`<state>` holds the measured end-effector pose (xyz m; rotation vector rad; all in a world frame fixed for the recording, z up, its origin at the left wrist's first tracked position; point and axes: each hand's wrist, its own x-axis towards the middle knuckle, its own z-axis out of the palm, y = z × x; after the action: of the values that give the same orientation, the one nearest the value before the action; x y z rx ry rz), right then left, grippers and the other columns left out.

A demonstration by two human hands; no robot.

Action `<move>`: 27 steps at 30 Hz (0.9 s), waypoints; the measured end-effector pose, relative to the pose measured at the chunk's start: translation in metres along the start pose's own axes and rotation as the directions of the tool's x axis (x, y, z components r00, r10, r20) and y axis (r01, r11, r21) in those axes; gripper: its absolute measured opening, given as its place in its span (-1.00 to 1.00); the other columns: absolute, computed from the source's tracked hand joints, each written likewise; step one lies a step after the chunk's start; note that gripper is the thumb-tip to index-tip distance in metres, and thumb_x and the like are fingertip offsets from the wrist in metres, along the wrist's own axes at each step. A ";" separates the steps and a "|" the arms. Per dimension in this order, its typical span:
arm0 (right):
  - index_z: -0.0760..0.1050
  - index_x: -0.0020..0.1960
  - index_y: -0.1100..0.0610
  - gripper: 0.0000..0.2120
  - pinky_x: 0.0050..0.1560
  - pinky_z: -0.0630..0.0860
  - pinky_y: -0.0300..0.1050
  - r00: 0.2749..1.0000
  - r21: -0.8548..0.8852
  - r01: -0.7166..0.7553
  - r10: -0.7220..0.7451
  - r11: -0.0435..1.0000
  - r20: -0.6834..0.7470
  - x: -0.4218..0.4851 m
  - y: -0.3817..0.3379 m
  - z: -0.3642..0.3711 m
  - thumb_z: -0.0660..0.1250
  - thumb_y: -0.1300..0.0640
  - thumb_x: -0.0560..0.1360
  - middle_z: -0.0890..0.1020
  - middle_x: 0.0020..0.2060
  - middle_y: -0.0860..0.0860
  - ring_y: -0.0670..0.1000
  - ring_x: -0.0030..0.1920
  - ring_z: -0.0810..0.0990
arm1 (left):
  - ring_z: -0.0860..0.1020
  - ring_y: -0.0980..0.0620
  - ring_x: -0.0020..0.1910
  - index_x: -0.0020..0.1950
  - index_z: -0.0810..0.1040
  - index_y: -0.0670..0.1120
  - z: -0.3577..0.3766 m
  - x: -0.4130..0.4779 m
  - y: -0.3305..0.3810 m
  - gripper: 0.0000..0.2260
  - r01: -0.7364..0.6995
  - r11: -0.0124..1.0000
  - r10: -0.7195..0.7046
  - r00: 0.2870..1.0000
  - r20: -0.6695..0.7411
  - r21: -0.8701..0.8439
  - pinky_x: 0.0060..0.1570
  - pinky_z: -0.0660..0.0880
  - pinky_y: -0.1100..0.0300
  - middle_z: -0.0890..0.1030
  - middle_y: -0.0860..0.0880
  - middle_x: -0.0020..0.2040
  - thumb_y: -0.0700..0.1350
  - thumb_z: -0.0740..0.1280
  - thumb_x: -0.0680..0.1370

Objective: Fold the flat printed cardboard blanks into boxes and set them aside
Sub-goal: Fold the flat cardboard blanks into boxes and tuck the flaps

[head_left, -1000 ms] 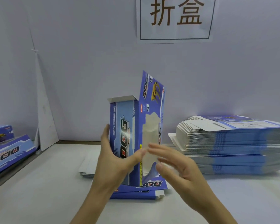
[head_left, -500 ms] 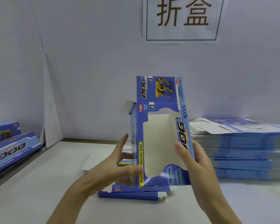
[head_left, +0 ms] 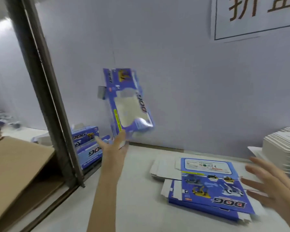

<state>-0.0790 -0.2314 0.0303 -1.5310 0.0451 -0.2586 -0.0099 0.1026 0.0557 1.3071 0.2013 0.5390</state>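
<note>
Well, from my remote seat I see the left hand (head_left: 114, 148) stretched far forward with the thumb spread away and the fingers straight, so it is not closed around anything. Its fingertips (head_left: 122, 139) are at the lower end of the folded box (head_left: 129, 104). This box is in the air, tilted, with its window side toward me; the picture is blurred there, so I cannot say if the fingertips really touch it. The right hand (head_left: 273, 186) hovers low on the right with all fingers spread and holds nothing. Under and beside it the flat blanks (head_left: 213, 190) lie in a small pile on the white table (head_left: 137, 206). A taller stack of blanks (head_left: 285, 148) stands at the right edge. Near the left hand, finished boxes (head_left: 89, 148) lie beside a dark metal post (head_left: 45, 91). Left of the post is a brown carton (head_left: 15, 164). On the wall hangs a paper sign (head_left: 258, 17).
</note>
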 end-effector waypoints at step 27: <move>0.54 0.10 -0.07 -0.76 0.03 0.51 -0.26 0.991 -0.317 0.053 -0.011 0.947 0.135 -0.009 0.014 0.008 0.30 0.25 0.57 0.61 0.12 -0.12 -0.13 0.04 0.61 | 0.37 -0.06 0.35 0.44 0.37 0.09 0.107 -0.076 -0.097 -0.61 -0.846 0.108 -0.395 0.445 0.803 0.522 0.25 0.37 0.07 0.41 -0.01 0.41 0.04 0.23 0.61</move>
<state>-0.0847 -0.2215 0.0156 -1.8709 -0.0447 -0.1809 -0.0028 -0.0418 -0.0200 2.9359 -0.8544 -0.1854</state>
